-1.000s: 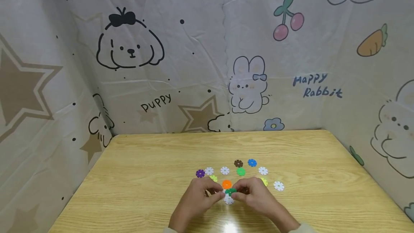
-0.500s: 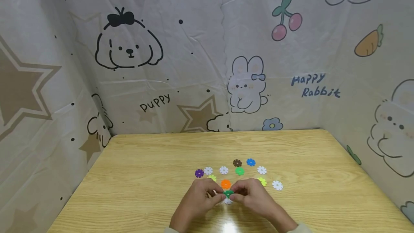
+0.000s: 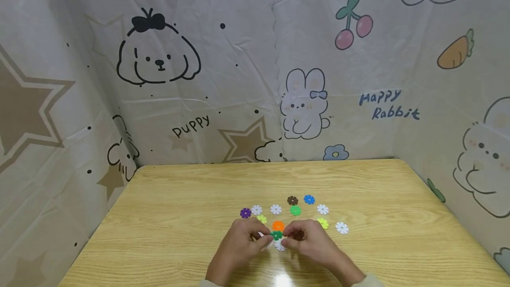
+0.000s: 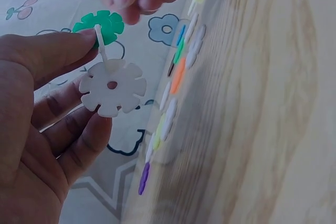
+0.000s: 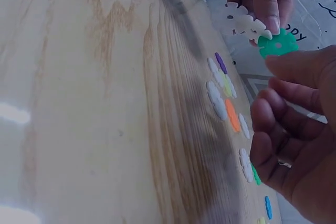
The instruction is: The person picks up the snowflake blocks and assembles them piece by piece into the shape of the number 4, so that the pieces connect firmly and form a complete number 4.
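Observation:
My left hand [image 3: 243, 239] pinches a small joined set of notched plastic snowflake discs between thumb and fingers. In the left wrist view, the set has a green disc [image 4: 107, 29], a white disc seen edge-on [image 4: 102, 44] slotted to it, and a white disc facing the camera [image 4: 112, 88] below. My right hand [image 3: 312, 239] is just right of the green disc, fingers loosely curled. A small gap parts them in the head view; in the right wrist view, its thumb overlaps the green disc. Below the hands, another white disc [image 3: 280, 246] lies on the table.
Loose discs lie flat on the wooden table [image 3: 179, 216] beyond the hands: orange [image 3: 278, 225], purple [image 3: 245, 213], brown [image 3: 292, 200], blue [image 3: 309, 199], light green [image 3: 295, 210], plus several white and yellow ones. A printed cloth [image 3: 239, 56] hangs behind the table.
Half a second ago both hands pinched the green disc. Now it has moved slightly left with my left hand, and the right fingers have come away from it. The loose discs stay put.

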Tool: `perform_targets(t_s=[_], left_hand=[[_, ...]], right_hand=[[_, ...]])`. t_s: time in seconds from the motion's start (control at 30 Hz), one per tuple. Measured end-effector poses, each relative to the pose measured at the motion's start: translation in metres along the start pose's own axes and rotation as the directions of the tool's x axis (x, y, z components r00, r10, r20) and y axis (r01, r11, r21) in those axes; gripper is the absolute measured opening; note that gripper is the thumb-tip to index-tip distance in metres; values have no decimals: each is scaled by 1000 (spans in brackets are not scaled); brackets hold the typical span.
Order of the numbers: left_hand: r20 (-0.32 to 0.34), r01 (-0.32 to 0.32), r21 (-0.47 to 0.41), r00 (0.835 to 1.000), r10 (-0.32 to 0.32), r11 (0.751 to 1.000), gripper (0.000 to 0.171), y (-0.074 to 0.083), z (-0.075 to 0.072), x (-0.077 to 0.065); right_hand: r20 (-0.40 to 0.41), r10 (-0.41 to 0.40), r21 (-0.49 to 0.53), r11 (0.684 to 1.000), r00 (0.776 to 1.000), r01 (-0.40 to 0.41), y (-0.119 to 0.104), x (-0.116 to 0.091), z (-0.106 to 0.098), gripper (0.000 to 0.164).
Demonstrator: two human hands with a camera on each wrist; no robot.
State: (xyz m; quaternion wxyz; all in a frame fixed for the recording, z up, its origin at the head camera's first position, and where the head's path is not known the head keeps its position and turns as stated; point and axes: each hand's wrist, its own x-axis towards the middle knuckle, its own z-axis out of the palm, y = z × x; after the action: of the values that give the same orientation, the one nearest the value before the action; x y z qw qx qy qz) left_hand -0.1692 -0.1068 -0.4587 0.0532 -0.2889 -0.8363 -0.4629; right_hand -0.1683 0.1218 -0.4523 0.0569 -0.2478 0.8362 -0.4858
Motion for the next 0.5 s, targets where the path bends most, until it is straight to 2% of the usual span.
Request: perform_targets(t_s=[0.5], left_hand=[[-35,16,-24,999,-17,1000,4,-4,-6,-4]], right_hand=[[-17,49,-125,991,999,-51,6,3,7,16]])
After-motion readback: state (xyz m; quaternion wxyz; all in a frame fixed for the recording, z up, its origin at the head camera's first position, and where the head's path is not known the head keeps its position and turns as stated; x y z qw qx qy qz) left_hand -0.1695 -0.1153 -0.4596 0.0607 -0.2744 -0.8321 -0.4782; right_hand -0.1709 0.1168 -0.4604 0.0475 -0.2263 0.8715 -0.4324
